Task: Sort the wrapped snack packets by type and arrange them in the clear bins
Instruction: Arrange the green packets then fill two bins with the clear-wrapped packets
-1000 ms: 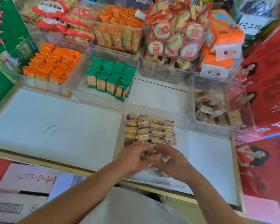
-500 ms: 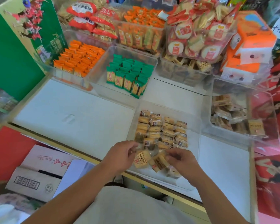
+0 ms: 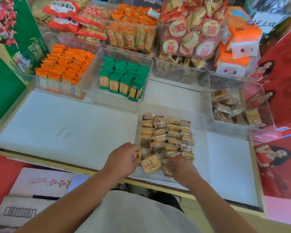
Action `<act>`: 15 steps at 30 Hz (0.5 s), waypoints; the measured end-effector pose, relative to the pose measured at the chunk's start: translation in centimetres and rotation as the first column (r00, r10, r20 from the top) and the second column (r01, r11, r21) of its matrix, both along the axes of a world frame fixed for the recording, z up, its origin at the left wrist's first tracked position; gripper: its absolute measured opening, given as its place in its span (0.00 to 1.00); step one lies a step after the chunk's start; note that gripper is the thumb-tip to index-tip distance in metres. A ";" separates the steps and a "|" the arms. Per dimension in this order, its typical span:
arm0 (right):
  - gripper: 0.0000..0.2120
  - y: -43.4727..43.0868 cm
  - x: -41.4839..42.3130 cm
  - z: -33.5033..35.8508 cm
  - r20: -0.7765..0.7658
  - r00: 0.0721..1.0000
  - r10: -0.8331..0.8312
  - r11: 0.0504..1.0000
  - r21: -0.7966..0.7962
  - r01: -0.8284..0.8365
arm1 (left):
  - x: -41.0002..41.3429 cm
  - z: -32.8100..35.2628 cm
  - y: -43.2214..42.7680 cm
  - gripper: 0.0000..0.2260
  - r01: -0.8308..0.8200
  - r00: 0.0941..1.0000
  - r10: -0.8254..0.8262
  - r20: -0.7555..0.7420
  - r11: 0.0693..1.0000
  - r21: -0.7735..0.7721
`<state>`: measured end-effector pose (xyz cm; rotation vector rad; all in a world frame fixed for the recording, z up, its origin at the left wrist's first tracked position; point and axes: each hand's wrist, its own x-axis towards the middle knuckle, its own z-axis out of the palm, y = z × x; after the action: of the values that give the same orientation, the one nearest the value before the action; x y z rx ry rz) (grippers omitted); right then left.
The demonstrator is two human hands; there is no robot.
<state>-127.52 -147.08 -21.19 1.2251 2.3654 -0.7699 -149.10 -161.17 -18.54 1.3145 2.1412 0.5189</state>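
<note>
Low in the frame's centre, my left hand [image 3: 123,159] pinched a tan packet [image 3: 138,155] at the left wall of the near clear bin [image 3: 199,132], while my right hand [image 3: 185,169] curled its fingers [image 3: 172,165] round a clear-wrapped packet [image 3: 166,169] at the front. Rows of packets [image 3: 166,132] stood behind them. I judged a hard push could topple those rows or bury the loose flat packet [image 3: 150,164] between my hands. Its print was blurred; the box [image 3: 32,195] at lower left bore red script and a barcode, neither readable.

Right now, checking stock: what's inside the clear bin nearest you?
The bin holds rows of tan wrapped packets, one larger packet in front. The left hand and right hand hide a few more.
</note>
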 end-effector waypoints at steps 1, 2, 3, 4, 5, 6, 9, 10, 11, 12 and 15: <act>0.10 -0.4 0.0 -0.4 0.022 0.999 0.025 0.998 0.059 -0.026 | -0.1 -0.1 -0.1 0.12 -0.003 1.000 0.003 0.012 1.000 0.003; 0.09 -0.5 0.0 -0.6 0.038 0.999 0.023 0.995 0.100 -0.027 | -0.2 -0.2 -0.1 0.12 -0.003 1.000 0.003 0.021 1.000 0.008; 0.08 -0.4 0.1 -0.6 0.054 0.998 0.012 0.991 0.129 -0.018 | -0.2 -0.3 -0.1 0.11 -0.001 1.000 0.000 0.026 1.000 0.012; 0.07 -0.3 0.0 -0.6 0.078 0.997 0.010 0.988 0.151 -0.022 | -0.4 -0.4 -0.2 0.10 0.001 1.000 -0.002 0.030 1.000 0.012; 0.06 -0.1 -0.3 -0.4 0.110 0.994 0.025 0.984 0.171 -0.043 | -0.5 -0.5 -0.2 0.10 0.006 0.999 -0.006 0.036 1.000 0.009; 0.06 0.1 -0.6 -0.1 0.127 0.991 0.045 0.979 0.192 -0.069 | -0.6 -0.6 -0.1 0.10 0.010 0.999 -0.010 0.044 1.000 0.007; 0.10 1.1 -2.6 0.4 -0.003 0.995 0.098 0.983 0.159 -0.096 | -1.3 -1.1 0.0 0.11 0.002 0.994 -0.001 0.110 1.000 -0.003; 0.11 1.3 -3.4 0.3 -0.099 0.990 0.102 0.991 0.091 -0.093 | -1.5 -1.2 -0.1 0.11 -0.018 0.989 0.018 0.146 1.000 -0.004; 0.13 1.3 -4.4 0.1 -0.172 0.977 0.127 0.992 0.040 -0.122 | -1.7 -1.3 -0.1 0.11 -0.041 0.982 0.042 0.182 0.999 -0.009; 0.14 1.1 -5.3 -0.3 -0.197 0.964 0.177 0.984 0.004 -0.180 | -1.8 -1.5 -0.2 0.12 -0.062 0.975 0.063 0.213 0.998 -0.012; 0.18 0.0 -7.2 -2.3 -0.083 0.926 0.368 0.928 -0.036 -0.371 | -2.0 -1.7 -0.9 0.14 -0.078 0.960 0.081 0.269 0.997 -0.023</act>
<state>-134.76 -147.10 -23.45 0.7040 2.5138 -0.7528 -151.05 -162.03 -20.25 1.0849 1.9725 0.6759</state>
